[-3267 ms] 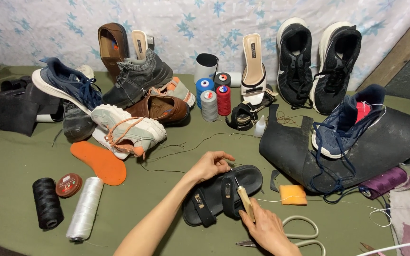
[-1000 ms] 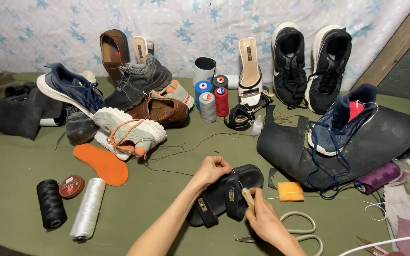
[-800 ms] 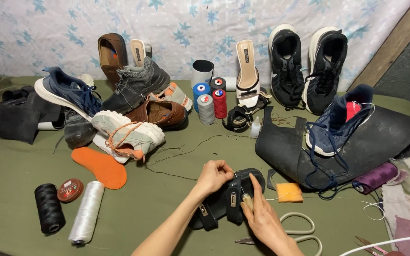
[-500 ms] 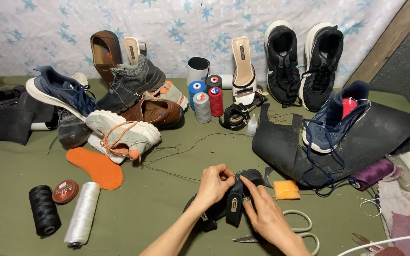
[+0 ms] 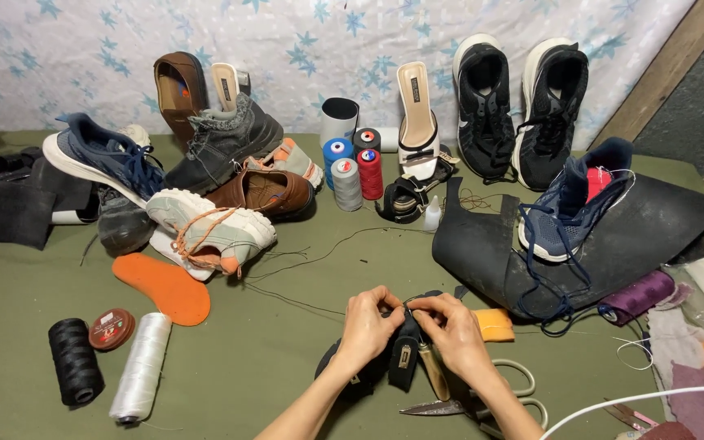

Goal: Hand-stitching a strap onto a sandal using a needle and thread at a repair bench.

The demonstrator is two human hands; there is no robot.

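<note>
A black sandal (image 5: 405, 358) with straps lies on the green cloth in front of me. My left hand (image 5: 368, 326) grips its upper edge from the left. My right hand (image 5: 456, 338) pinches the same strap from the right, with a wooden-handled tool (image 5: 431, 371) tucked under its palm. The fingertips of both hands meet over the strap. A thin dark thread (image 5: 303, 265) trails away from the sandal toward the shoe pile.
Large scissors (image 5: 482, 399) lie just under my right wrist. An orange insole (image 5: 165, 287), black and white thread spools (image 5: 107, 371) sit left. A shoe pile (image 5: 205, 187), upright spools (image 5: 354, 167), a black rubber sheet (image 5: 662, 228) with a blue sneaker (image 5: 568, 204) lie behind.
Both hands have closed in together on the sandal's strap. The sandal has been lifted and tilted up from lying flat, and the view has dropped slightly.
</note>
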